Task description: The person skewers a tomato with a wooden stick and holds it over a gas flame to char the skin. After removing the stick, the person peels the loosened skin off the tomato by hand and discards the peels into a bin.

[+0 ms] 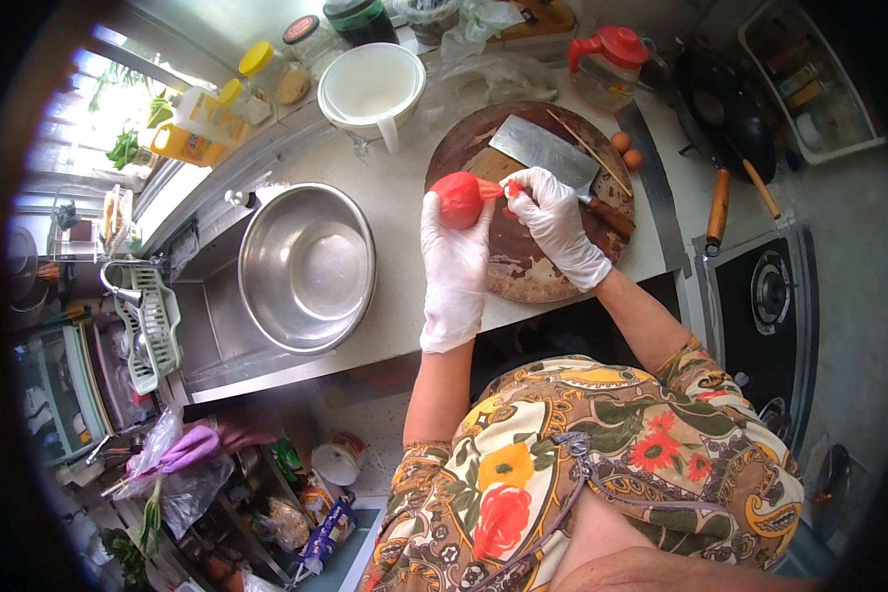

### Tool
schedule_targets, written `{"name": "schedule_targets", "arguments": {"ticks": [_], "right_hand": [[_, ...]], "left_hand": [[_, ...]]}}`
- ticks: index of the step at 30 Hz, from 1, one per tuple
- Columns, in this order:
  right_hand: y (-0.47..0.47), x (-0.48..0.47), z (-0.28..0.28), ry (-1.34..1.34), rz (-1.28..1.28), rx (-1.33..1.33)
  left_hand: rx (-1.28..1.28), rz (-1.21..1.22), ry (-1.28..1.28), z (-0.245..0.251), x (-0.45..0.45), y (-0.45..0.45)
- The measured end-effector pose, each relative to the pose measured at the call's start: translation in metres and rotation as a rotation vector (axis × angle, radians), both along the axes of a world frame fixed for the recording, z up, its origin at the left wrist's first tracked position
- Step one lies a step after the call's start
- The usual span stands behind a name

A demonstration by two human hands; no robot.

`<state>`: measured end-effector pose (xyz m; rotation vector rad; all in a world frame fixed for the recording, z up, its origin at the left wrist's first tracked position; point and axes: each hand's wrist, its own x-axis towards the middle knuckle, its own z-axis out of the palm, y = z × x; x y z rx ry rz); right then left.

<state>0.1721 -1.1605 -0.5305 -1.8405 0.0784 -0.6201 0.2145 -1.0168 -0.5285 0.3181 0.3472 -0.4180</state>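
Note:
In a white glove, my left hand (pixel 453 259) grips a red tomato (pixel 455 201) from below, above the left part of the round wooden chopping board (pixel 522 277). A strip of tomato skin (pixel 490 189) runs from its right side to my gloved right hand (pixel 555 214), whose fingertips pinch red skin. Flat on the board behind my right hand lies a cleaver (pixel 540 152), its wooden handle pointing right. One thin wooden chopstick (pixel 588 152) rests beside the blade.
A steel basin (pixel 307 266) stands over the sink edge at left. Behind it is a white handled colander (pixel 372 89). Two eggs (pixel 627 150) and a red-lidded jug (pixel 608 66) sit by the board. A black wok (pixel 725 111) and gas burner (pixel 771 292) are at right.

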Motion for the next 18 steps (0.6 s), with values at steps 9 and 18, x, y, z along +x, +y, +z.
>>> {"name": "schedule_targets", "arguments": {"ticks": [9,18], "right_hand": [[-0.006,0.001,-0.009,0.188,-0.025,0.222],[-0.016,0.008,-0.009,0.239,0.106,0.705]], "left_hand": [[-0.241,-0.071,0.113,0.013,-0.002,0.006],[-0.283,-0.097,0.091,0.002,0.000,0.007]]}}
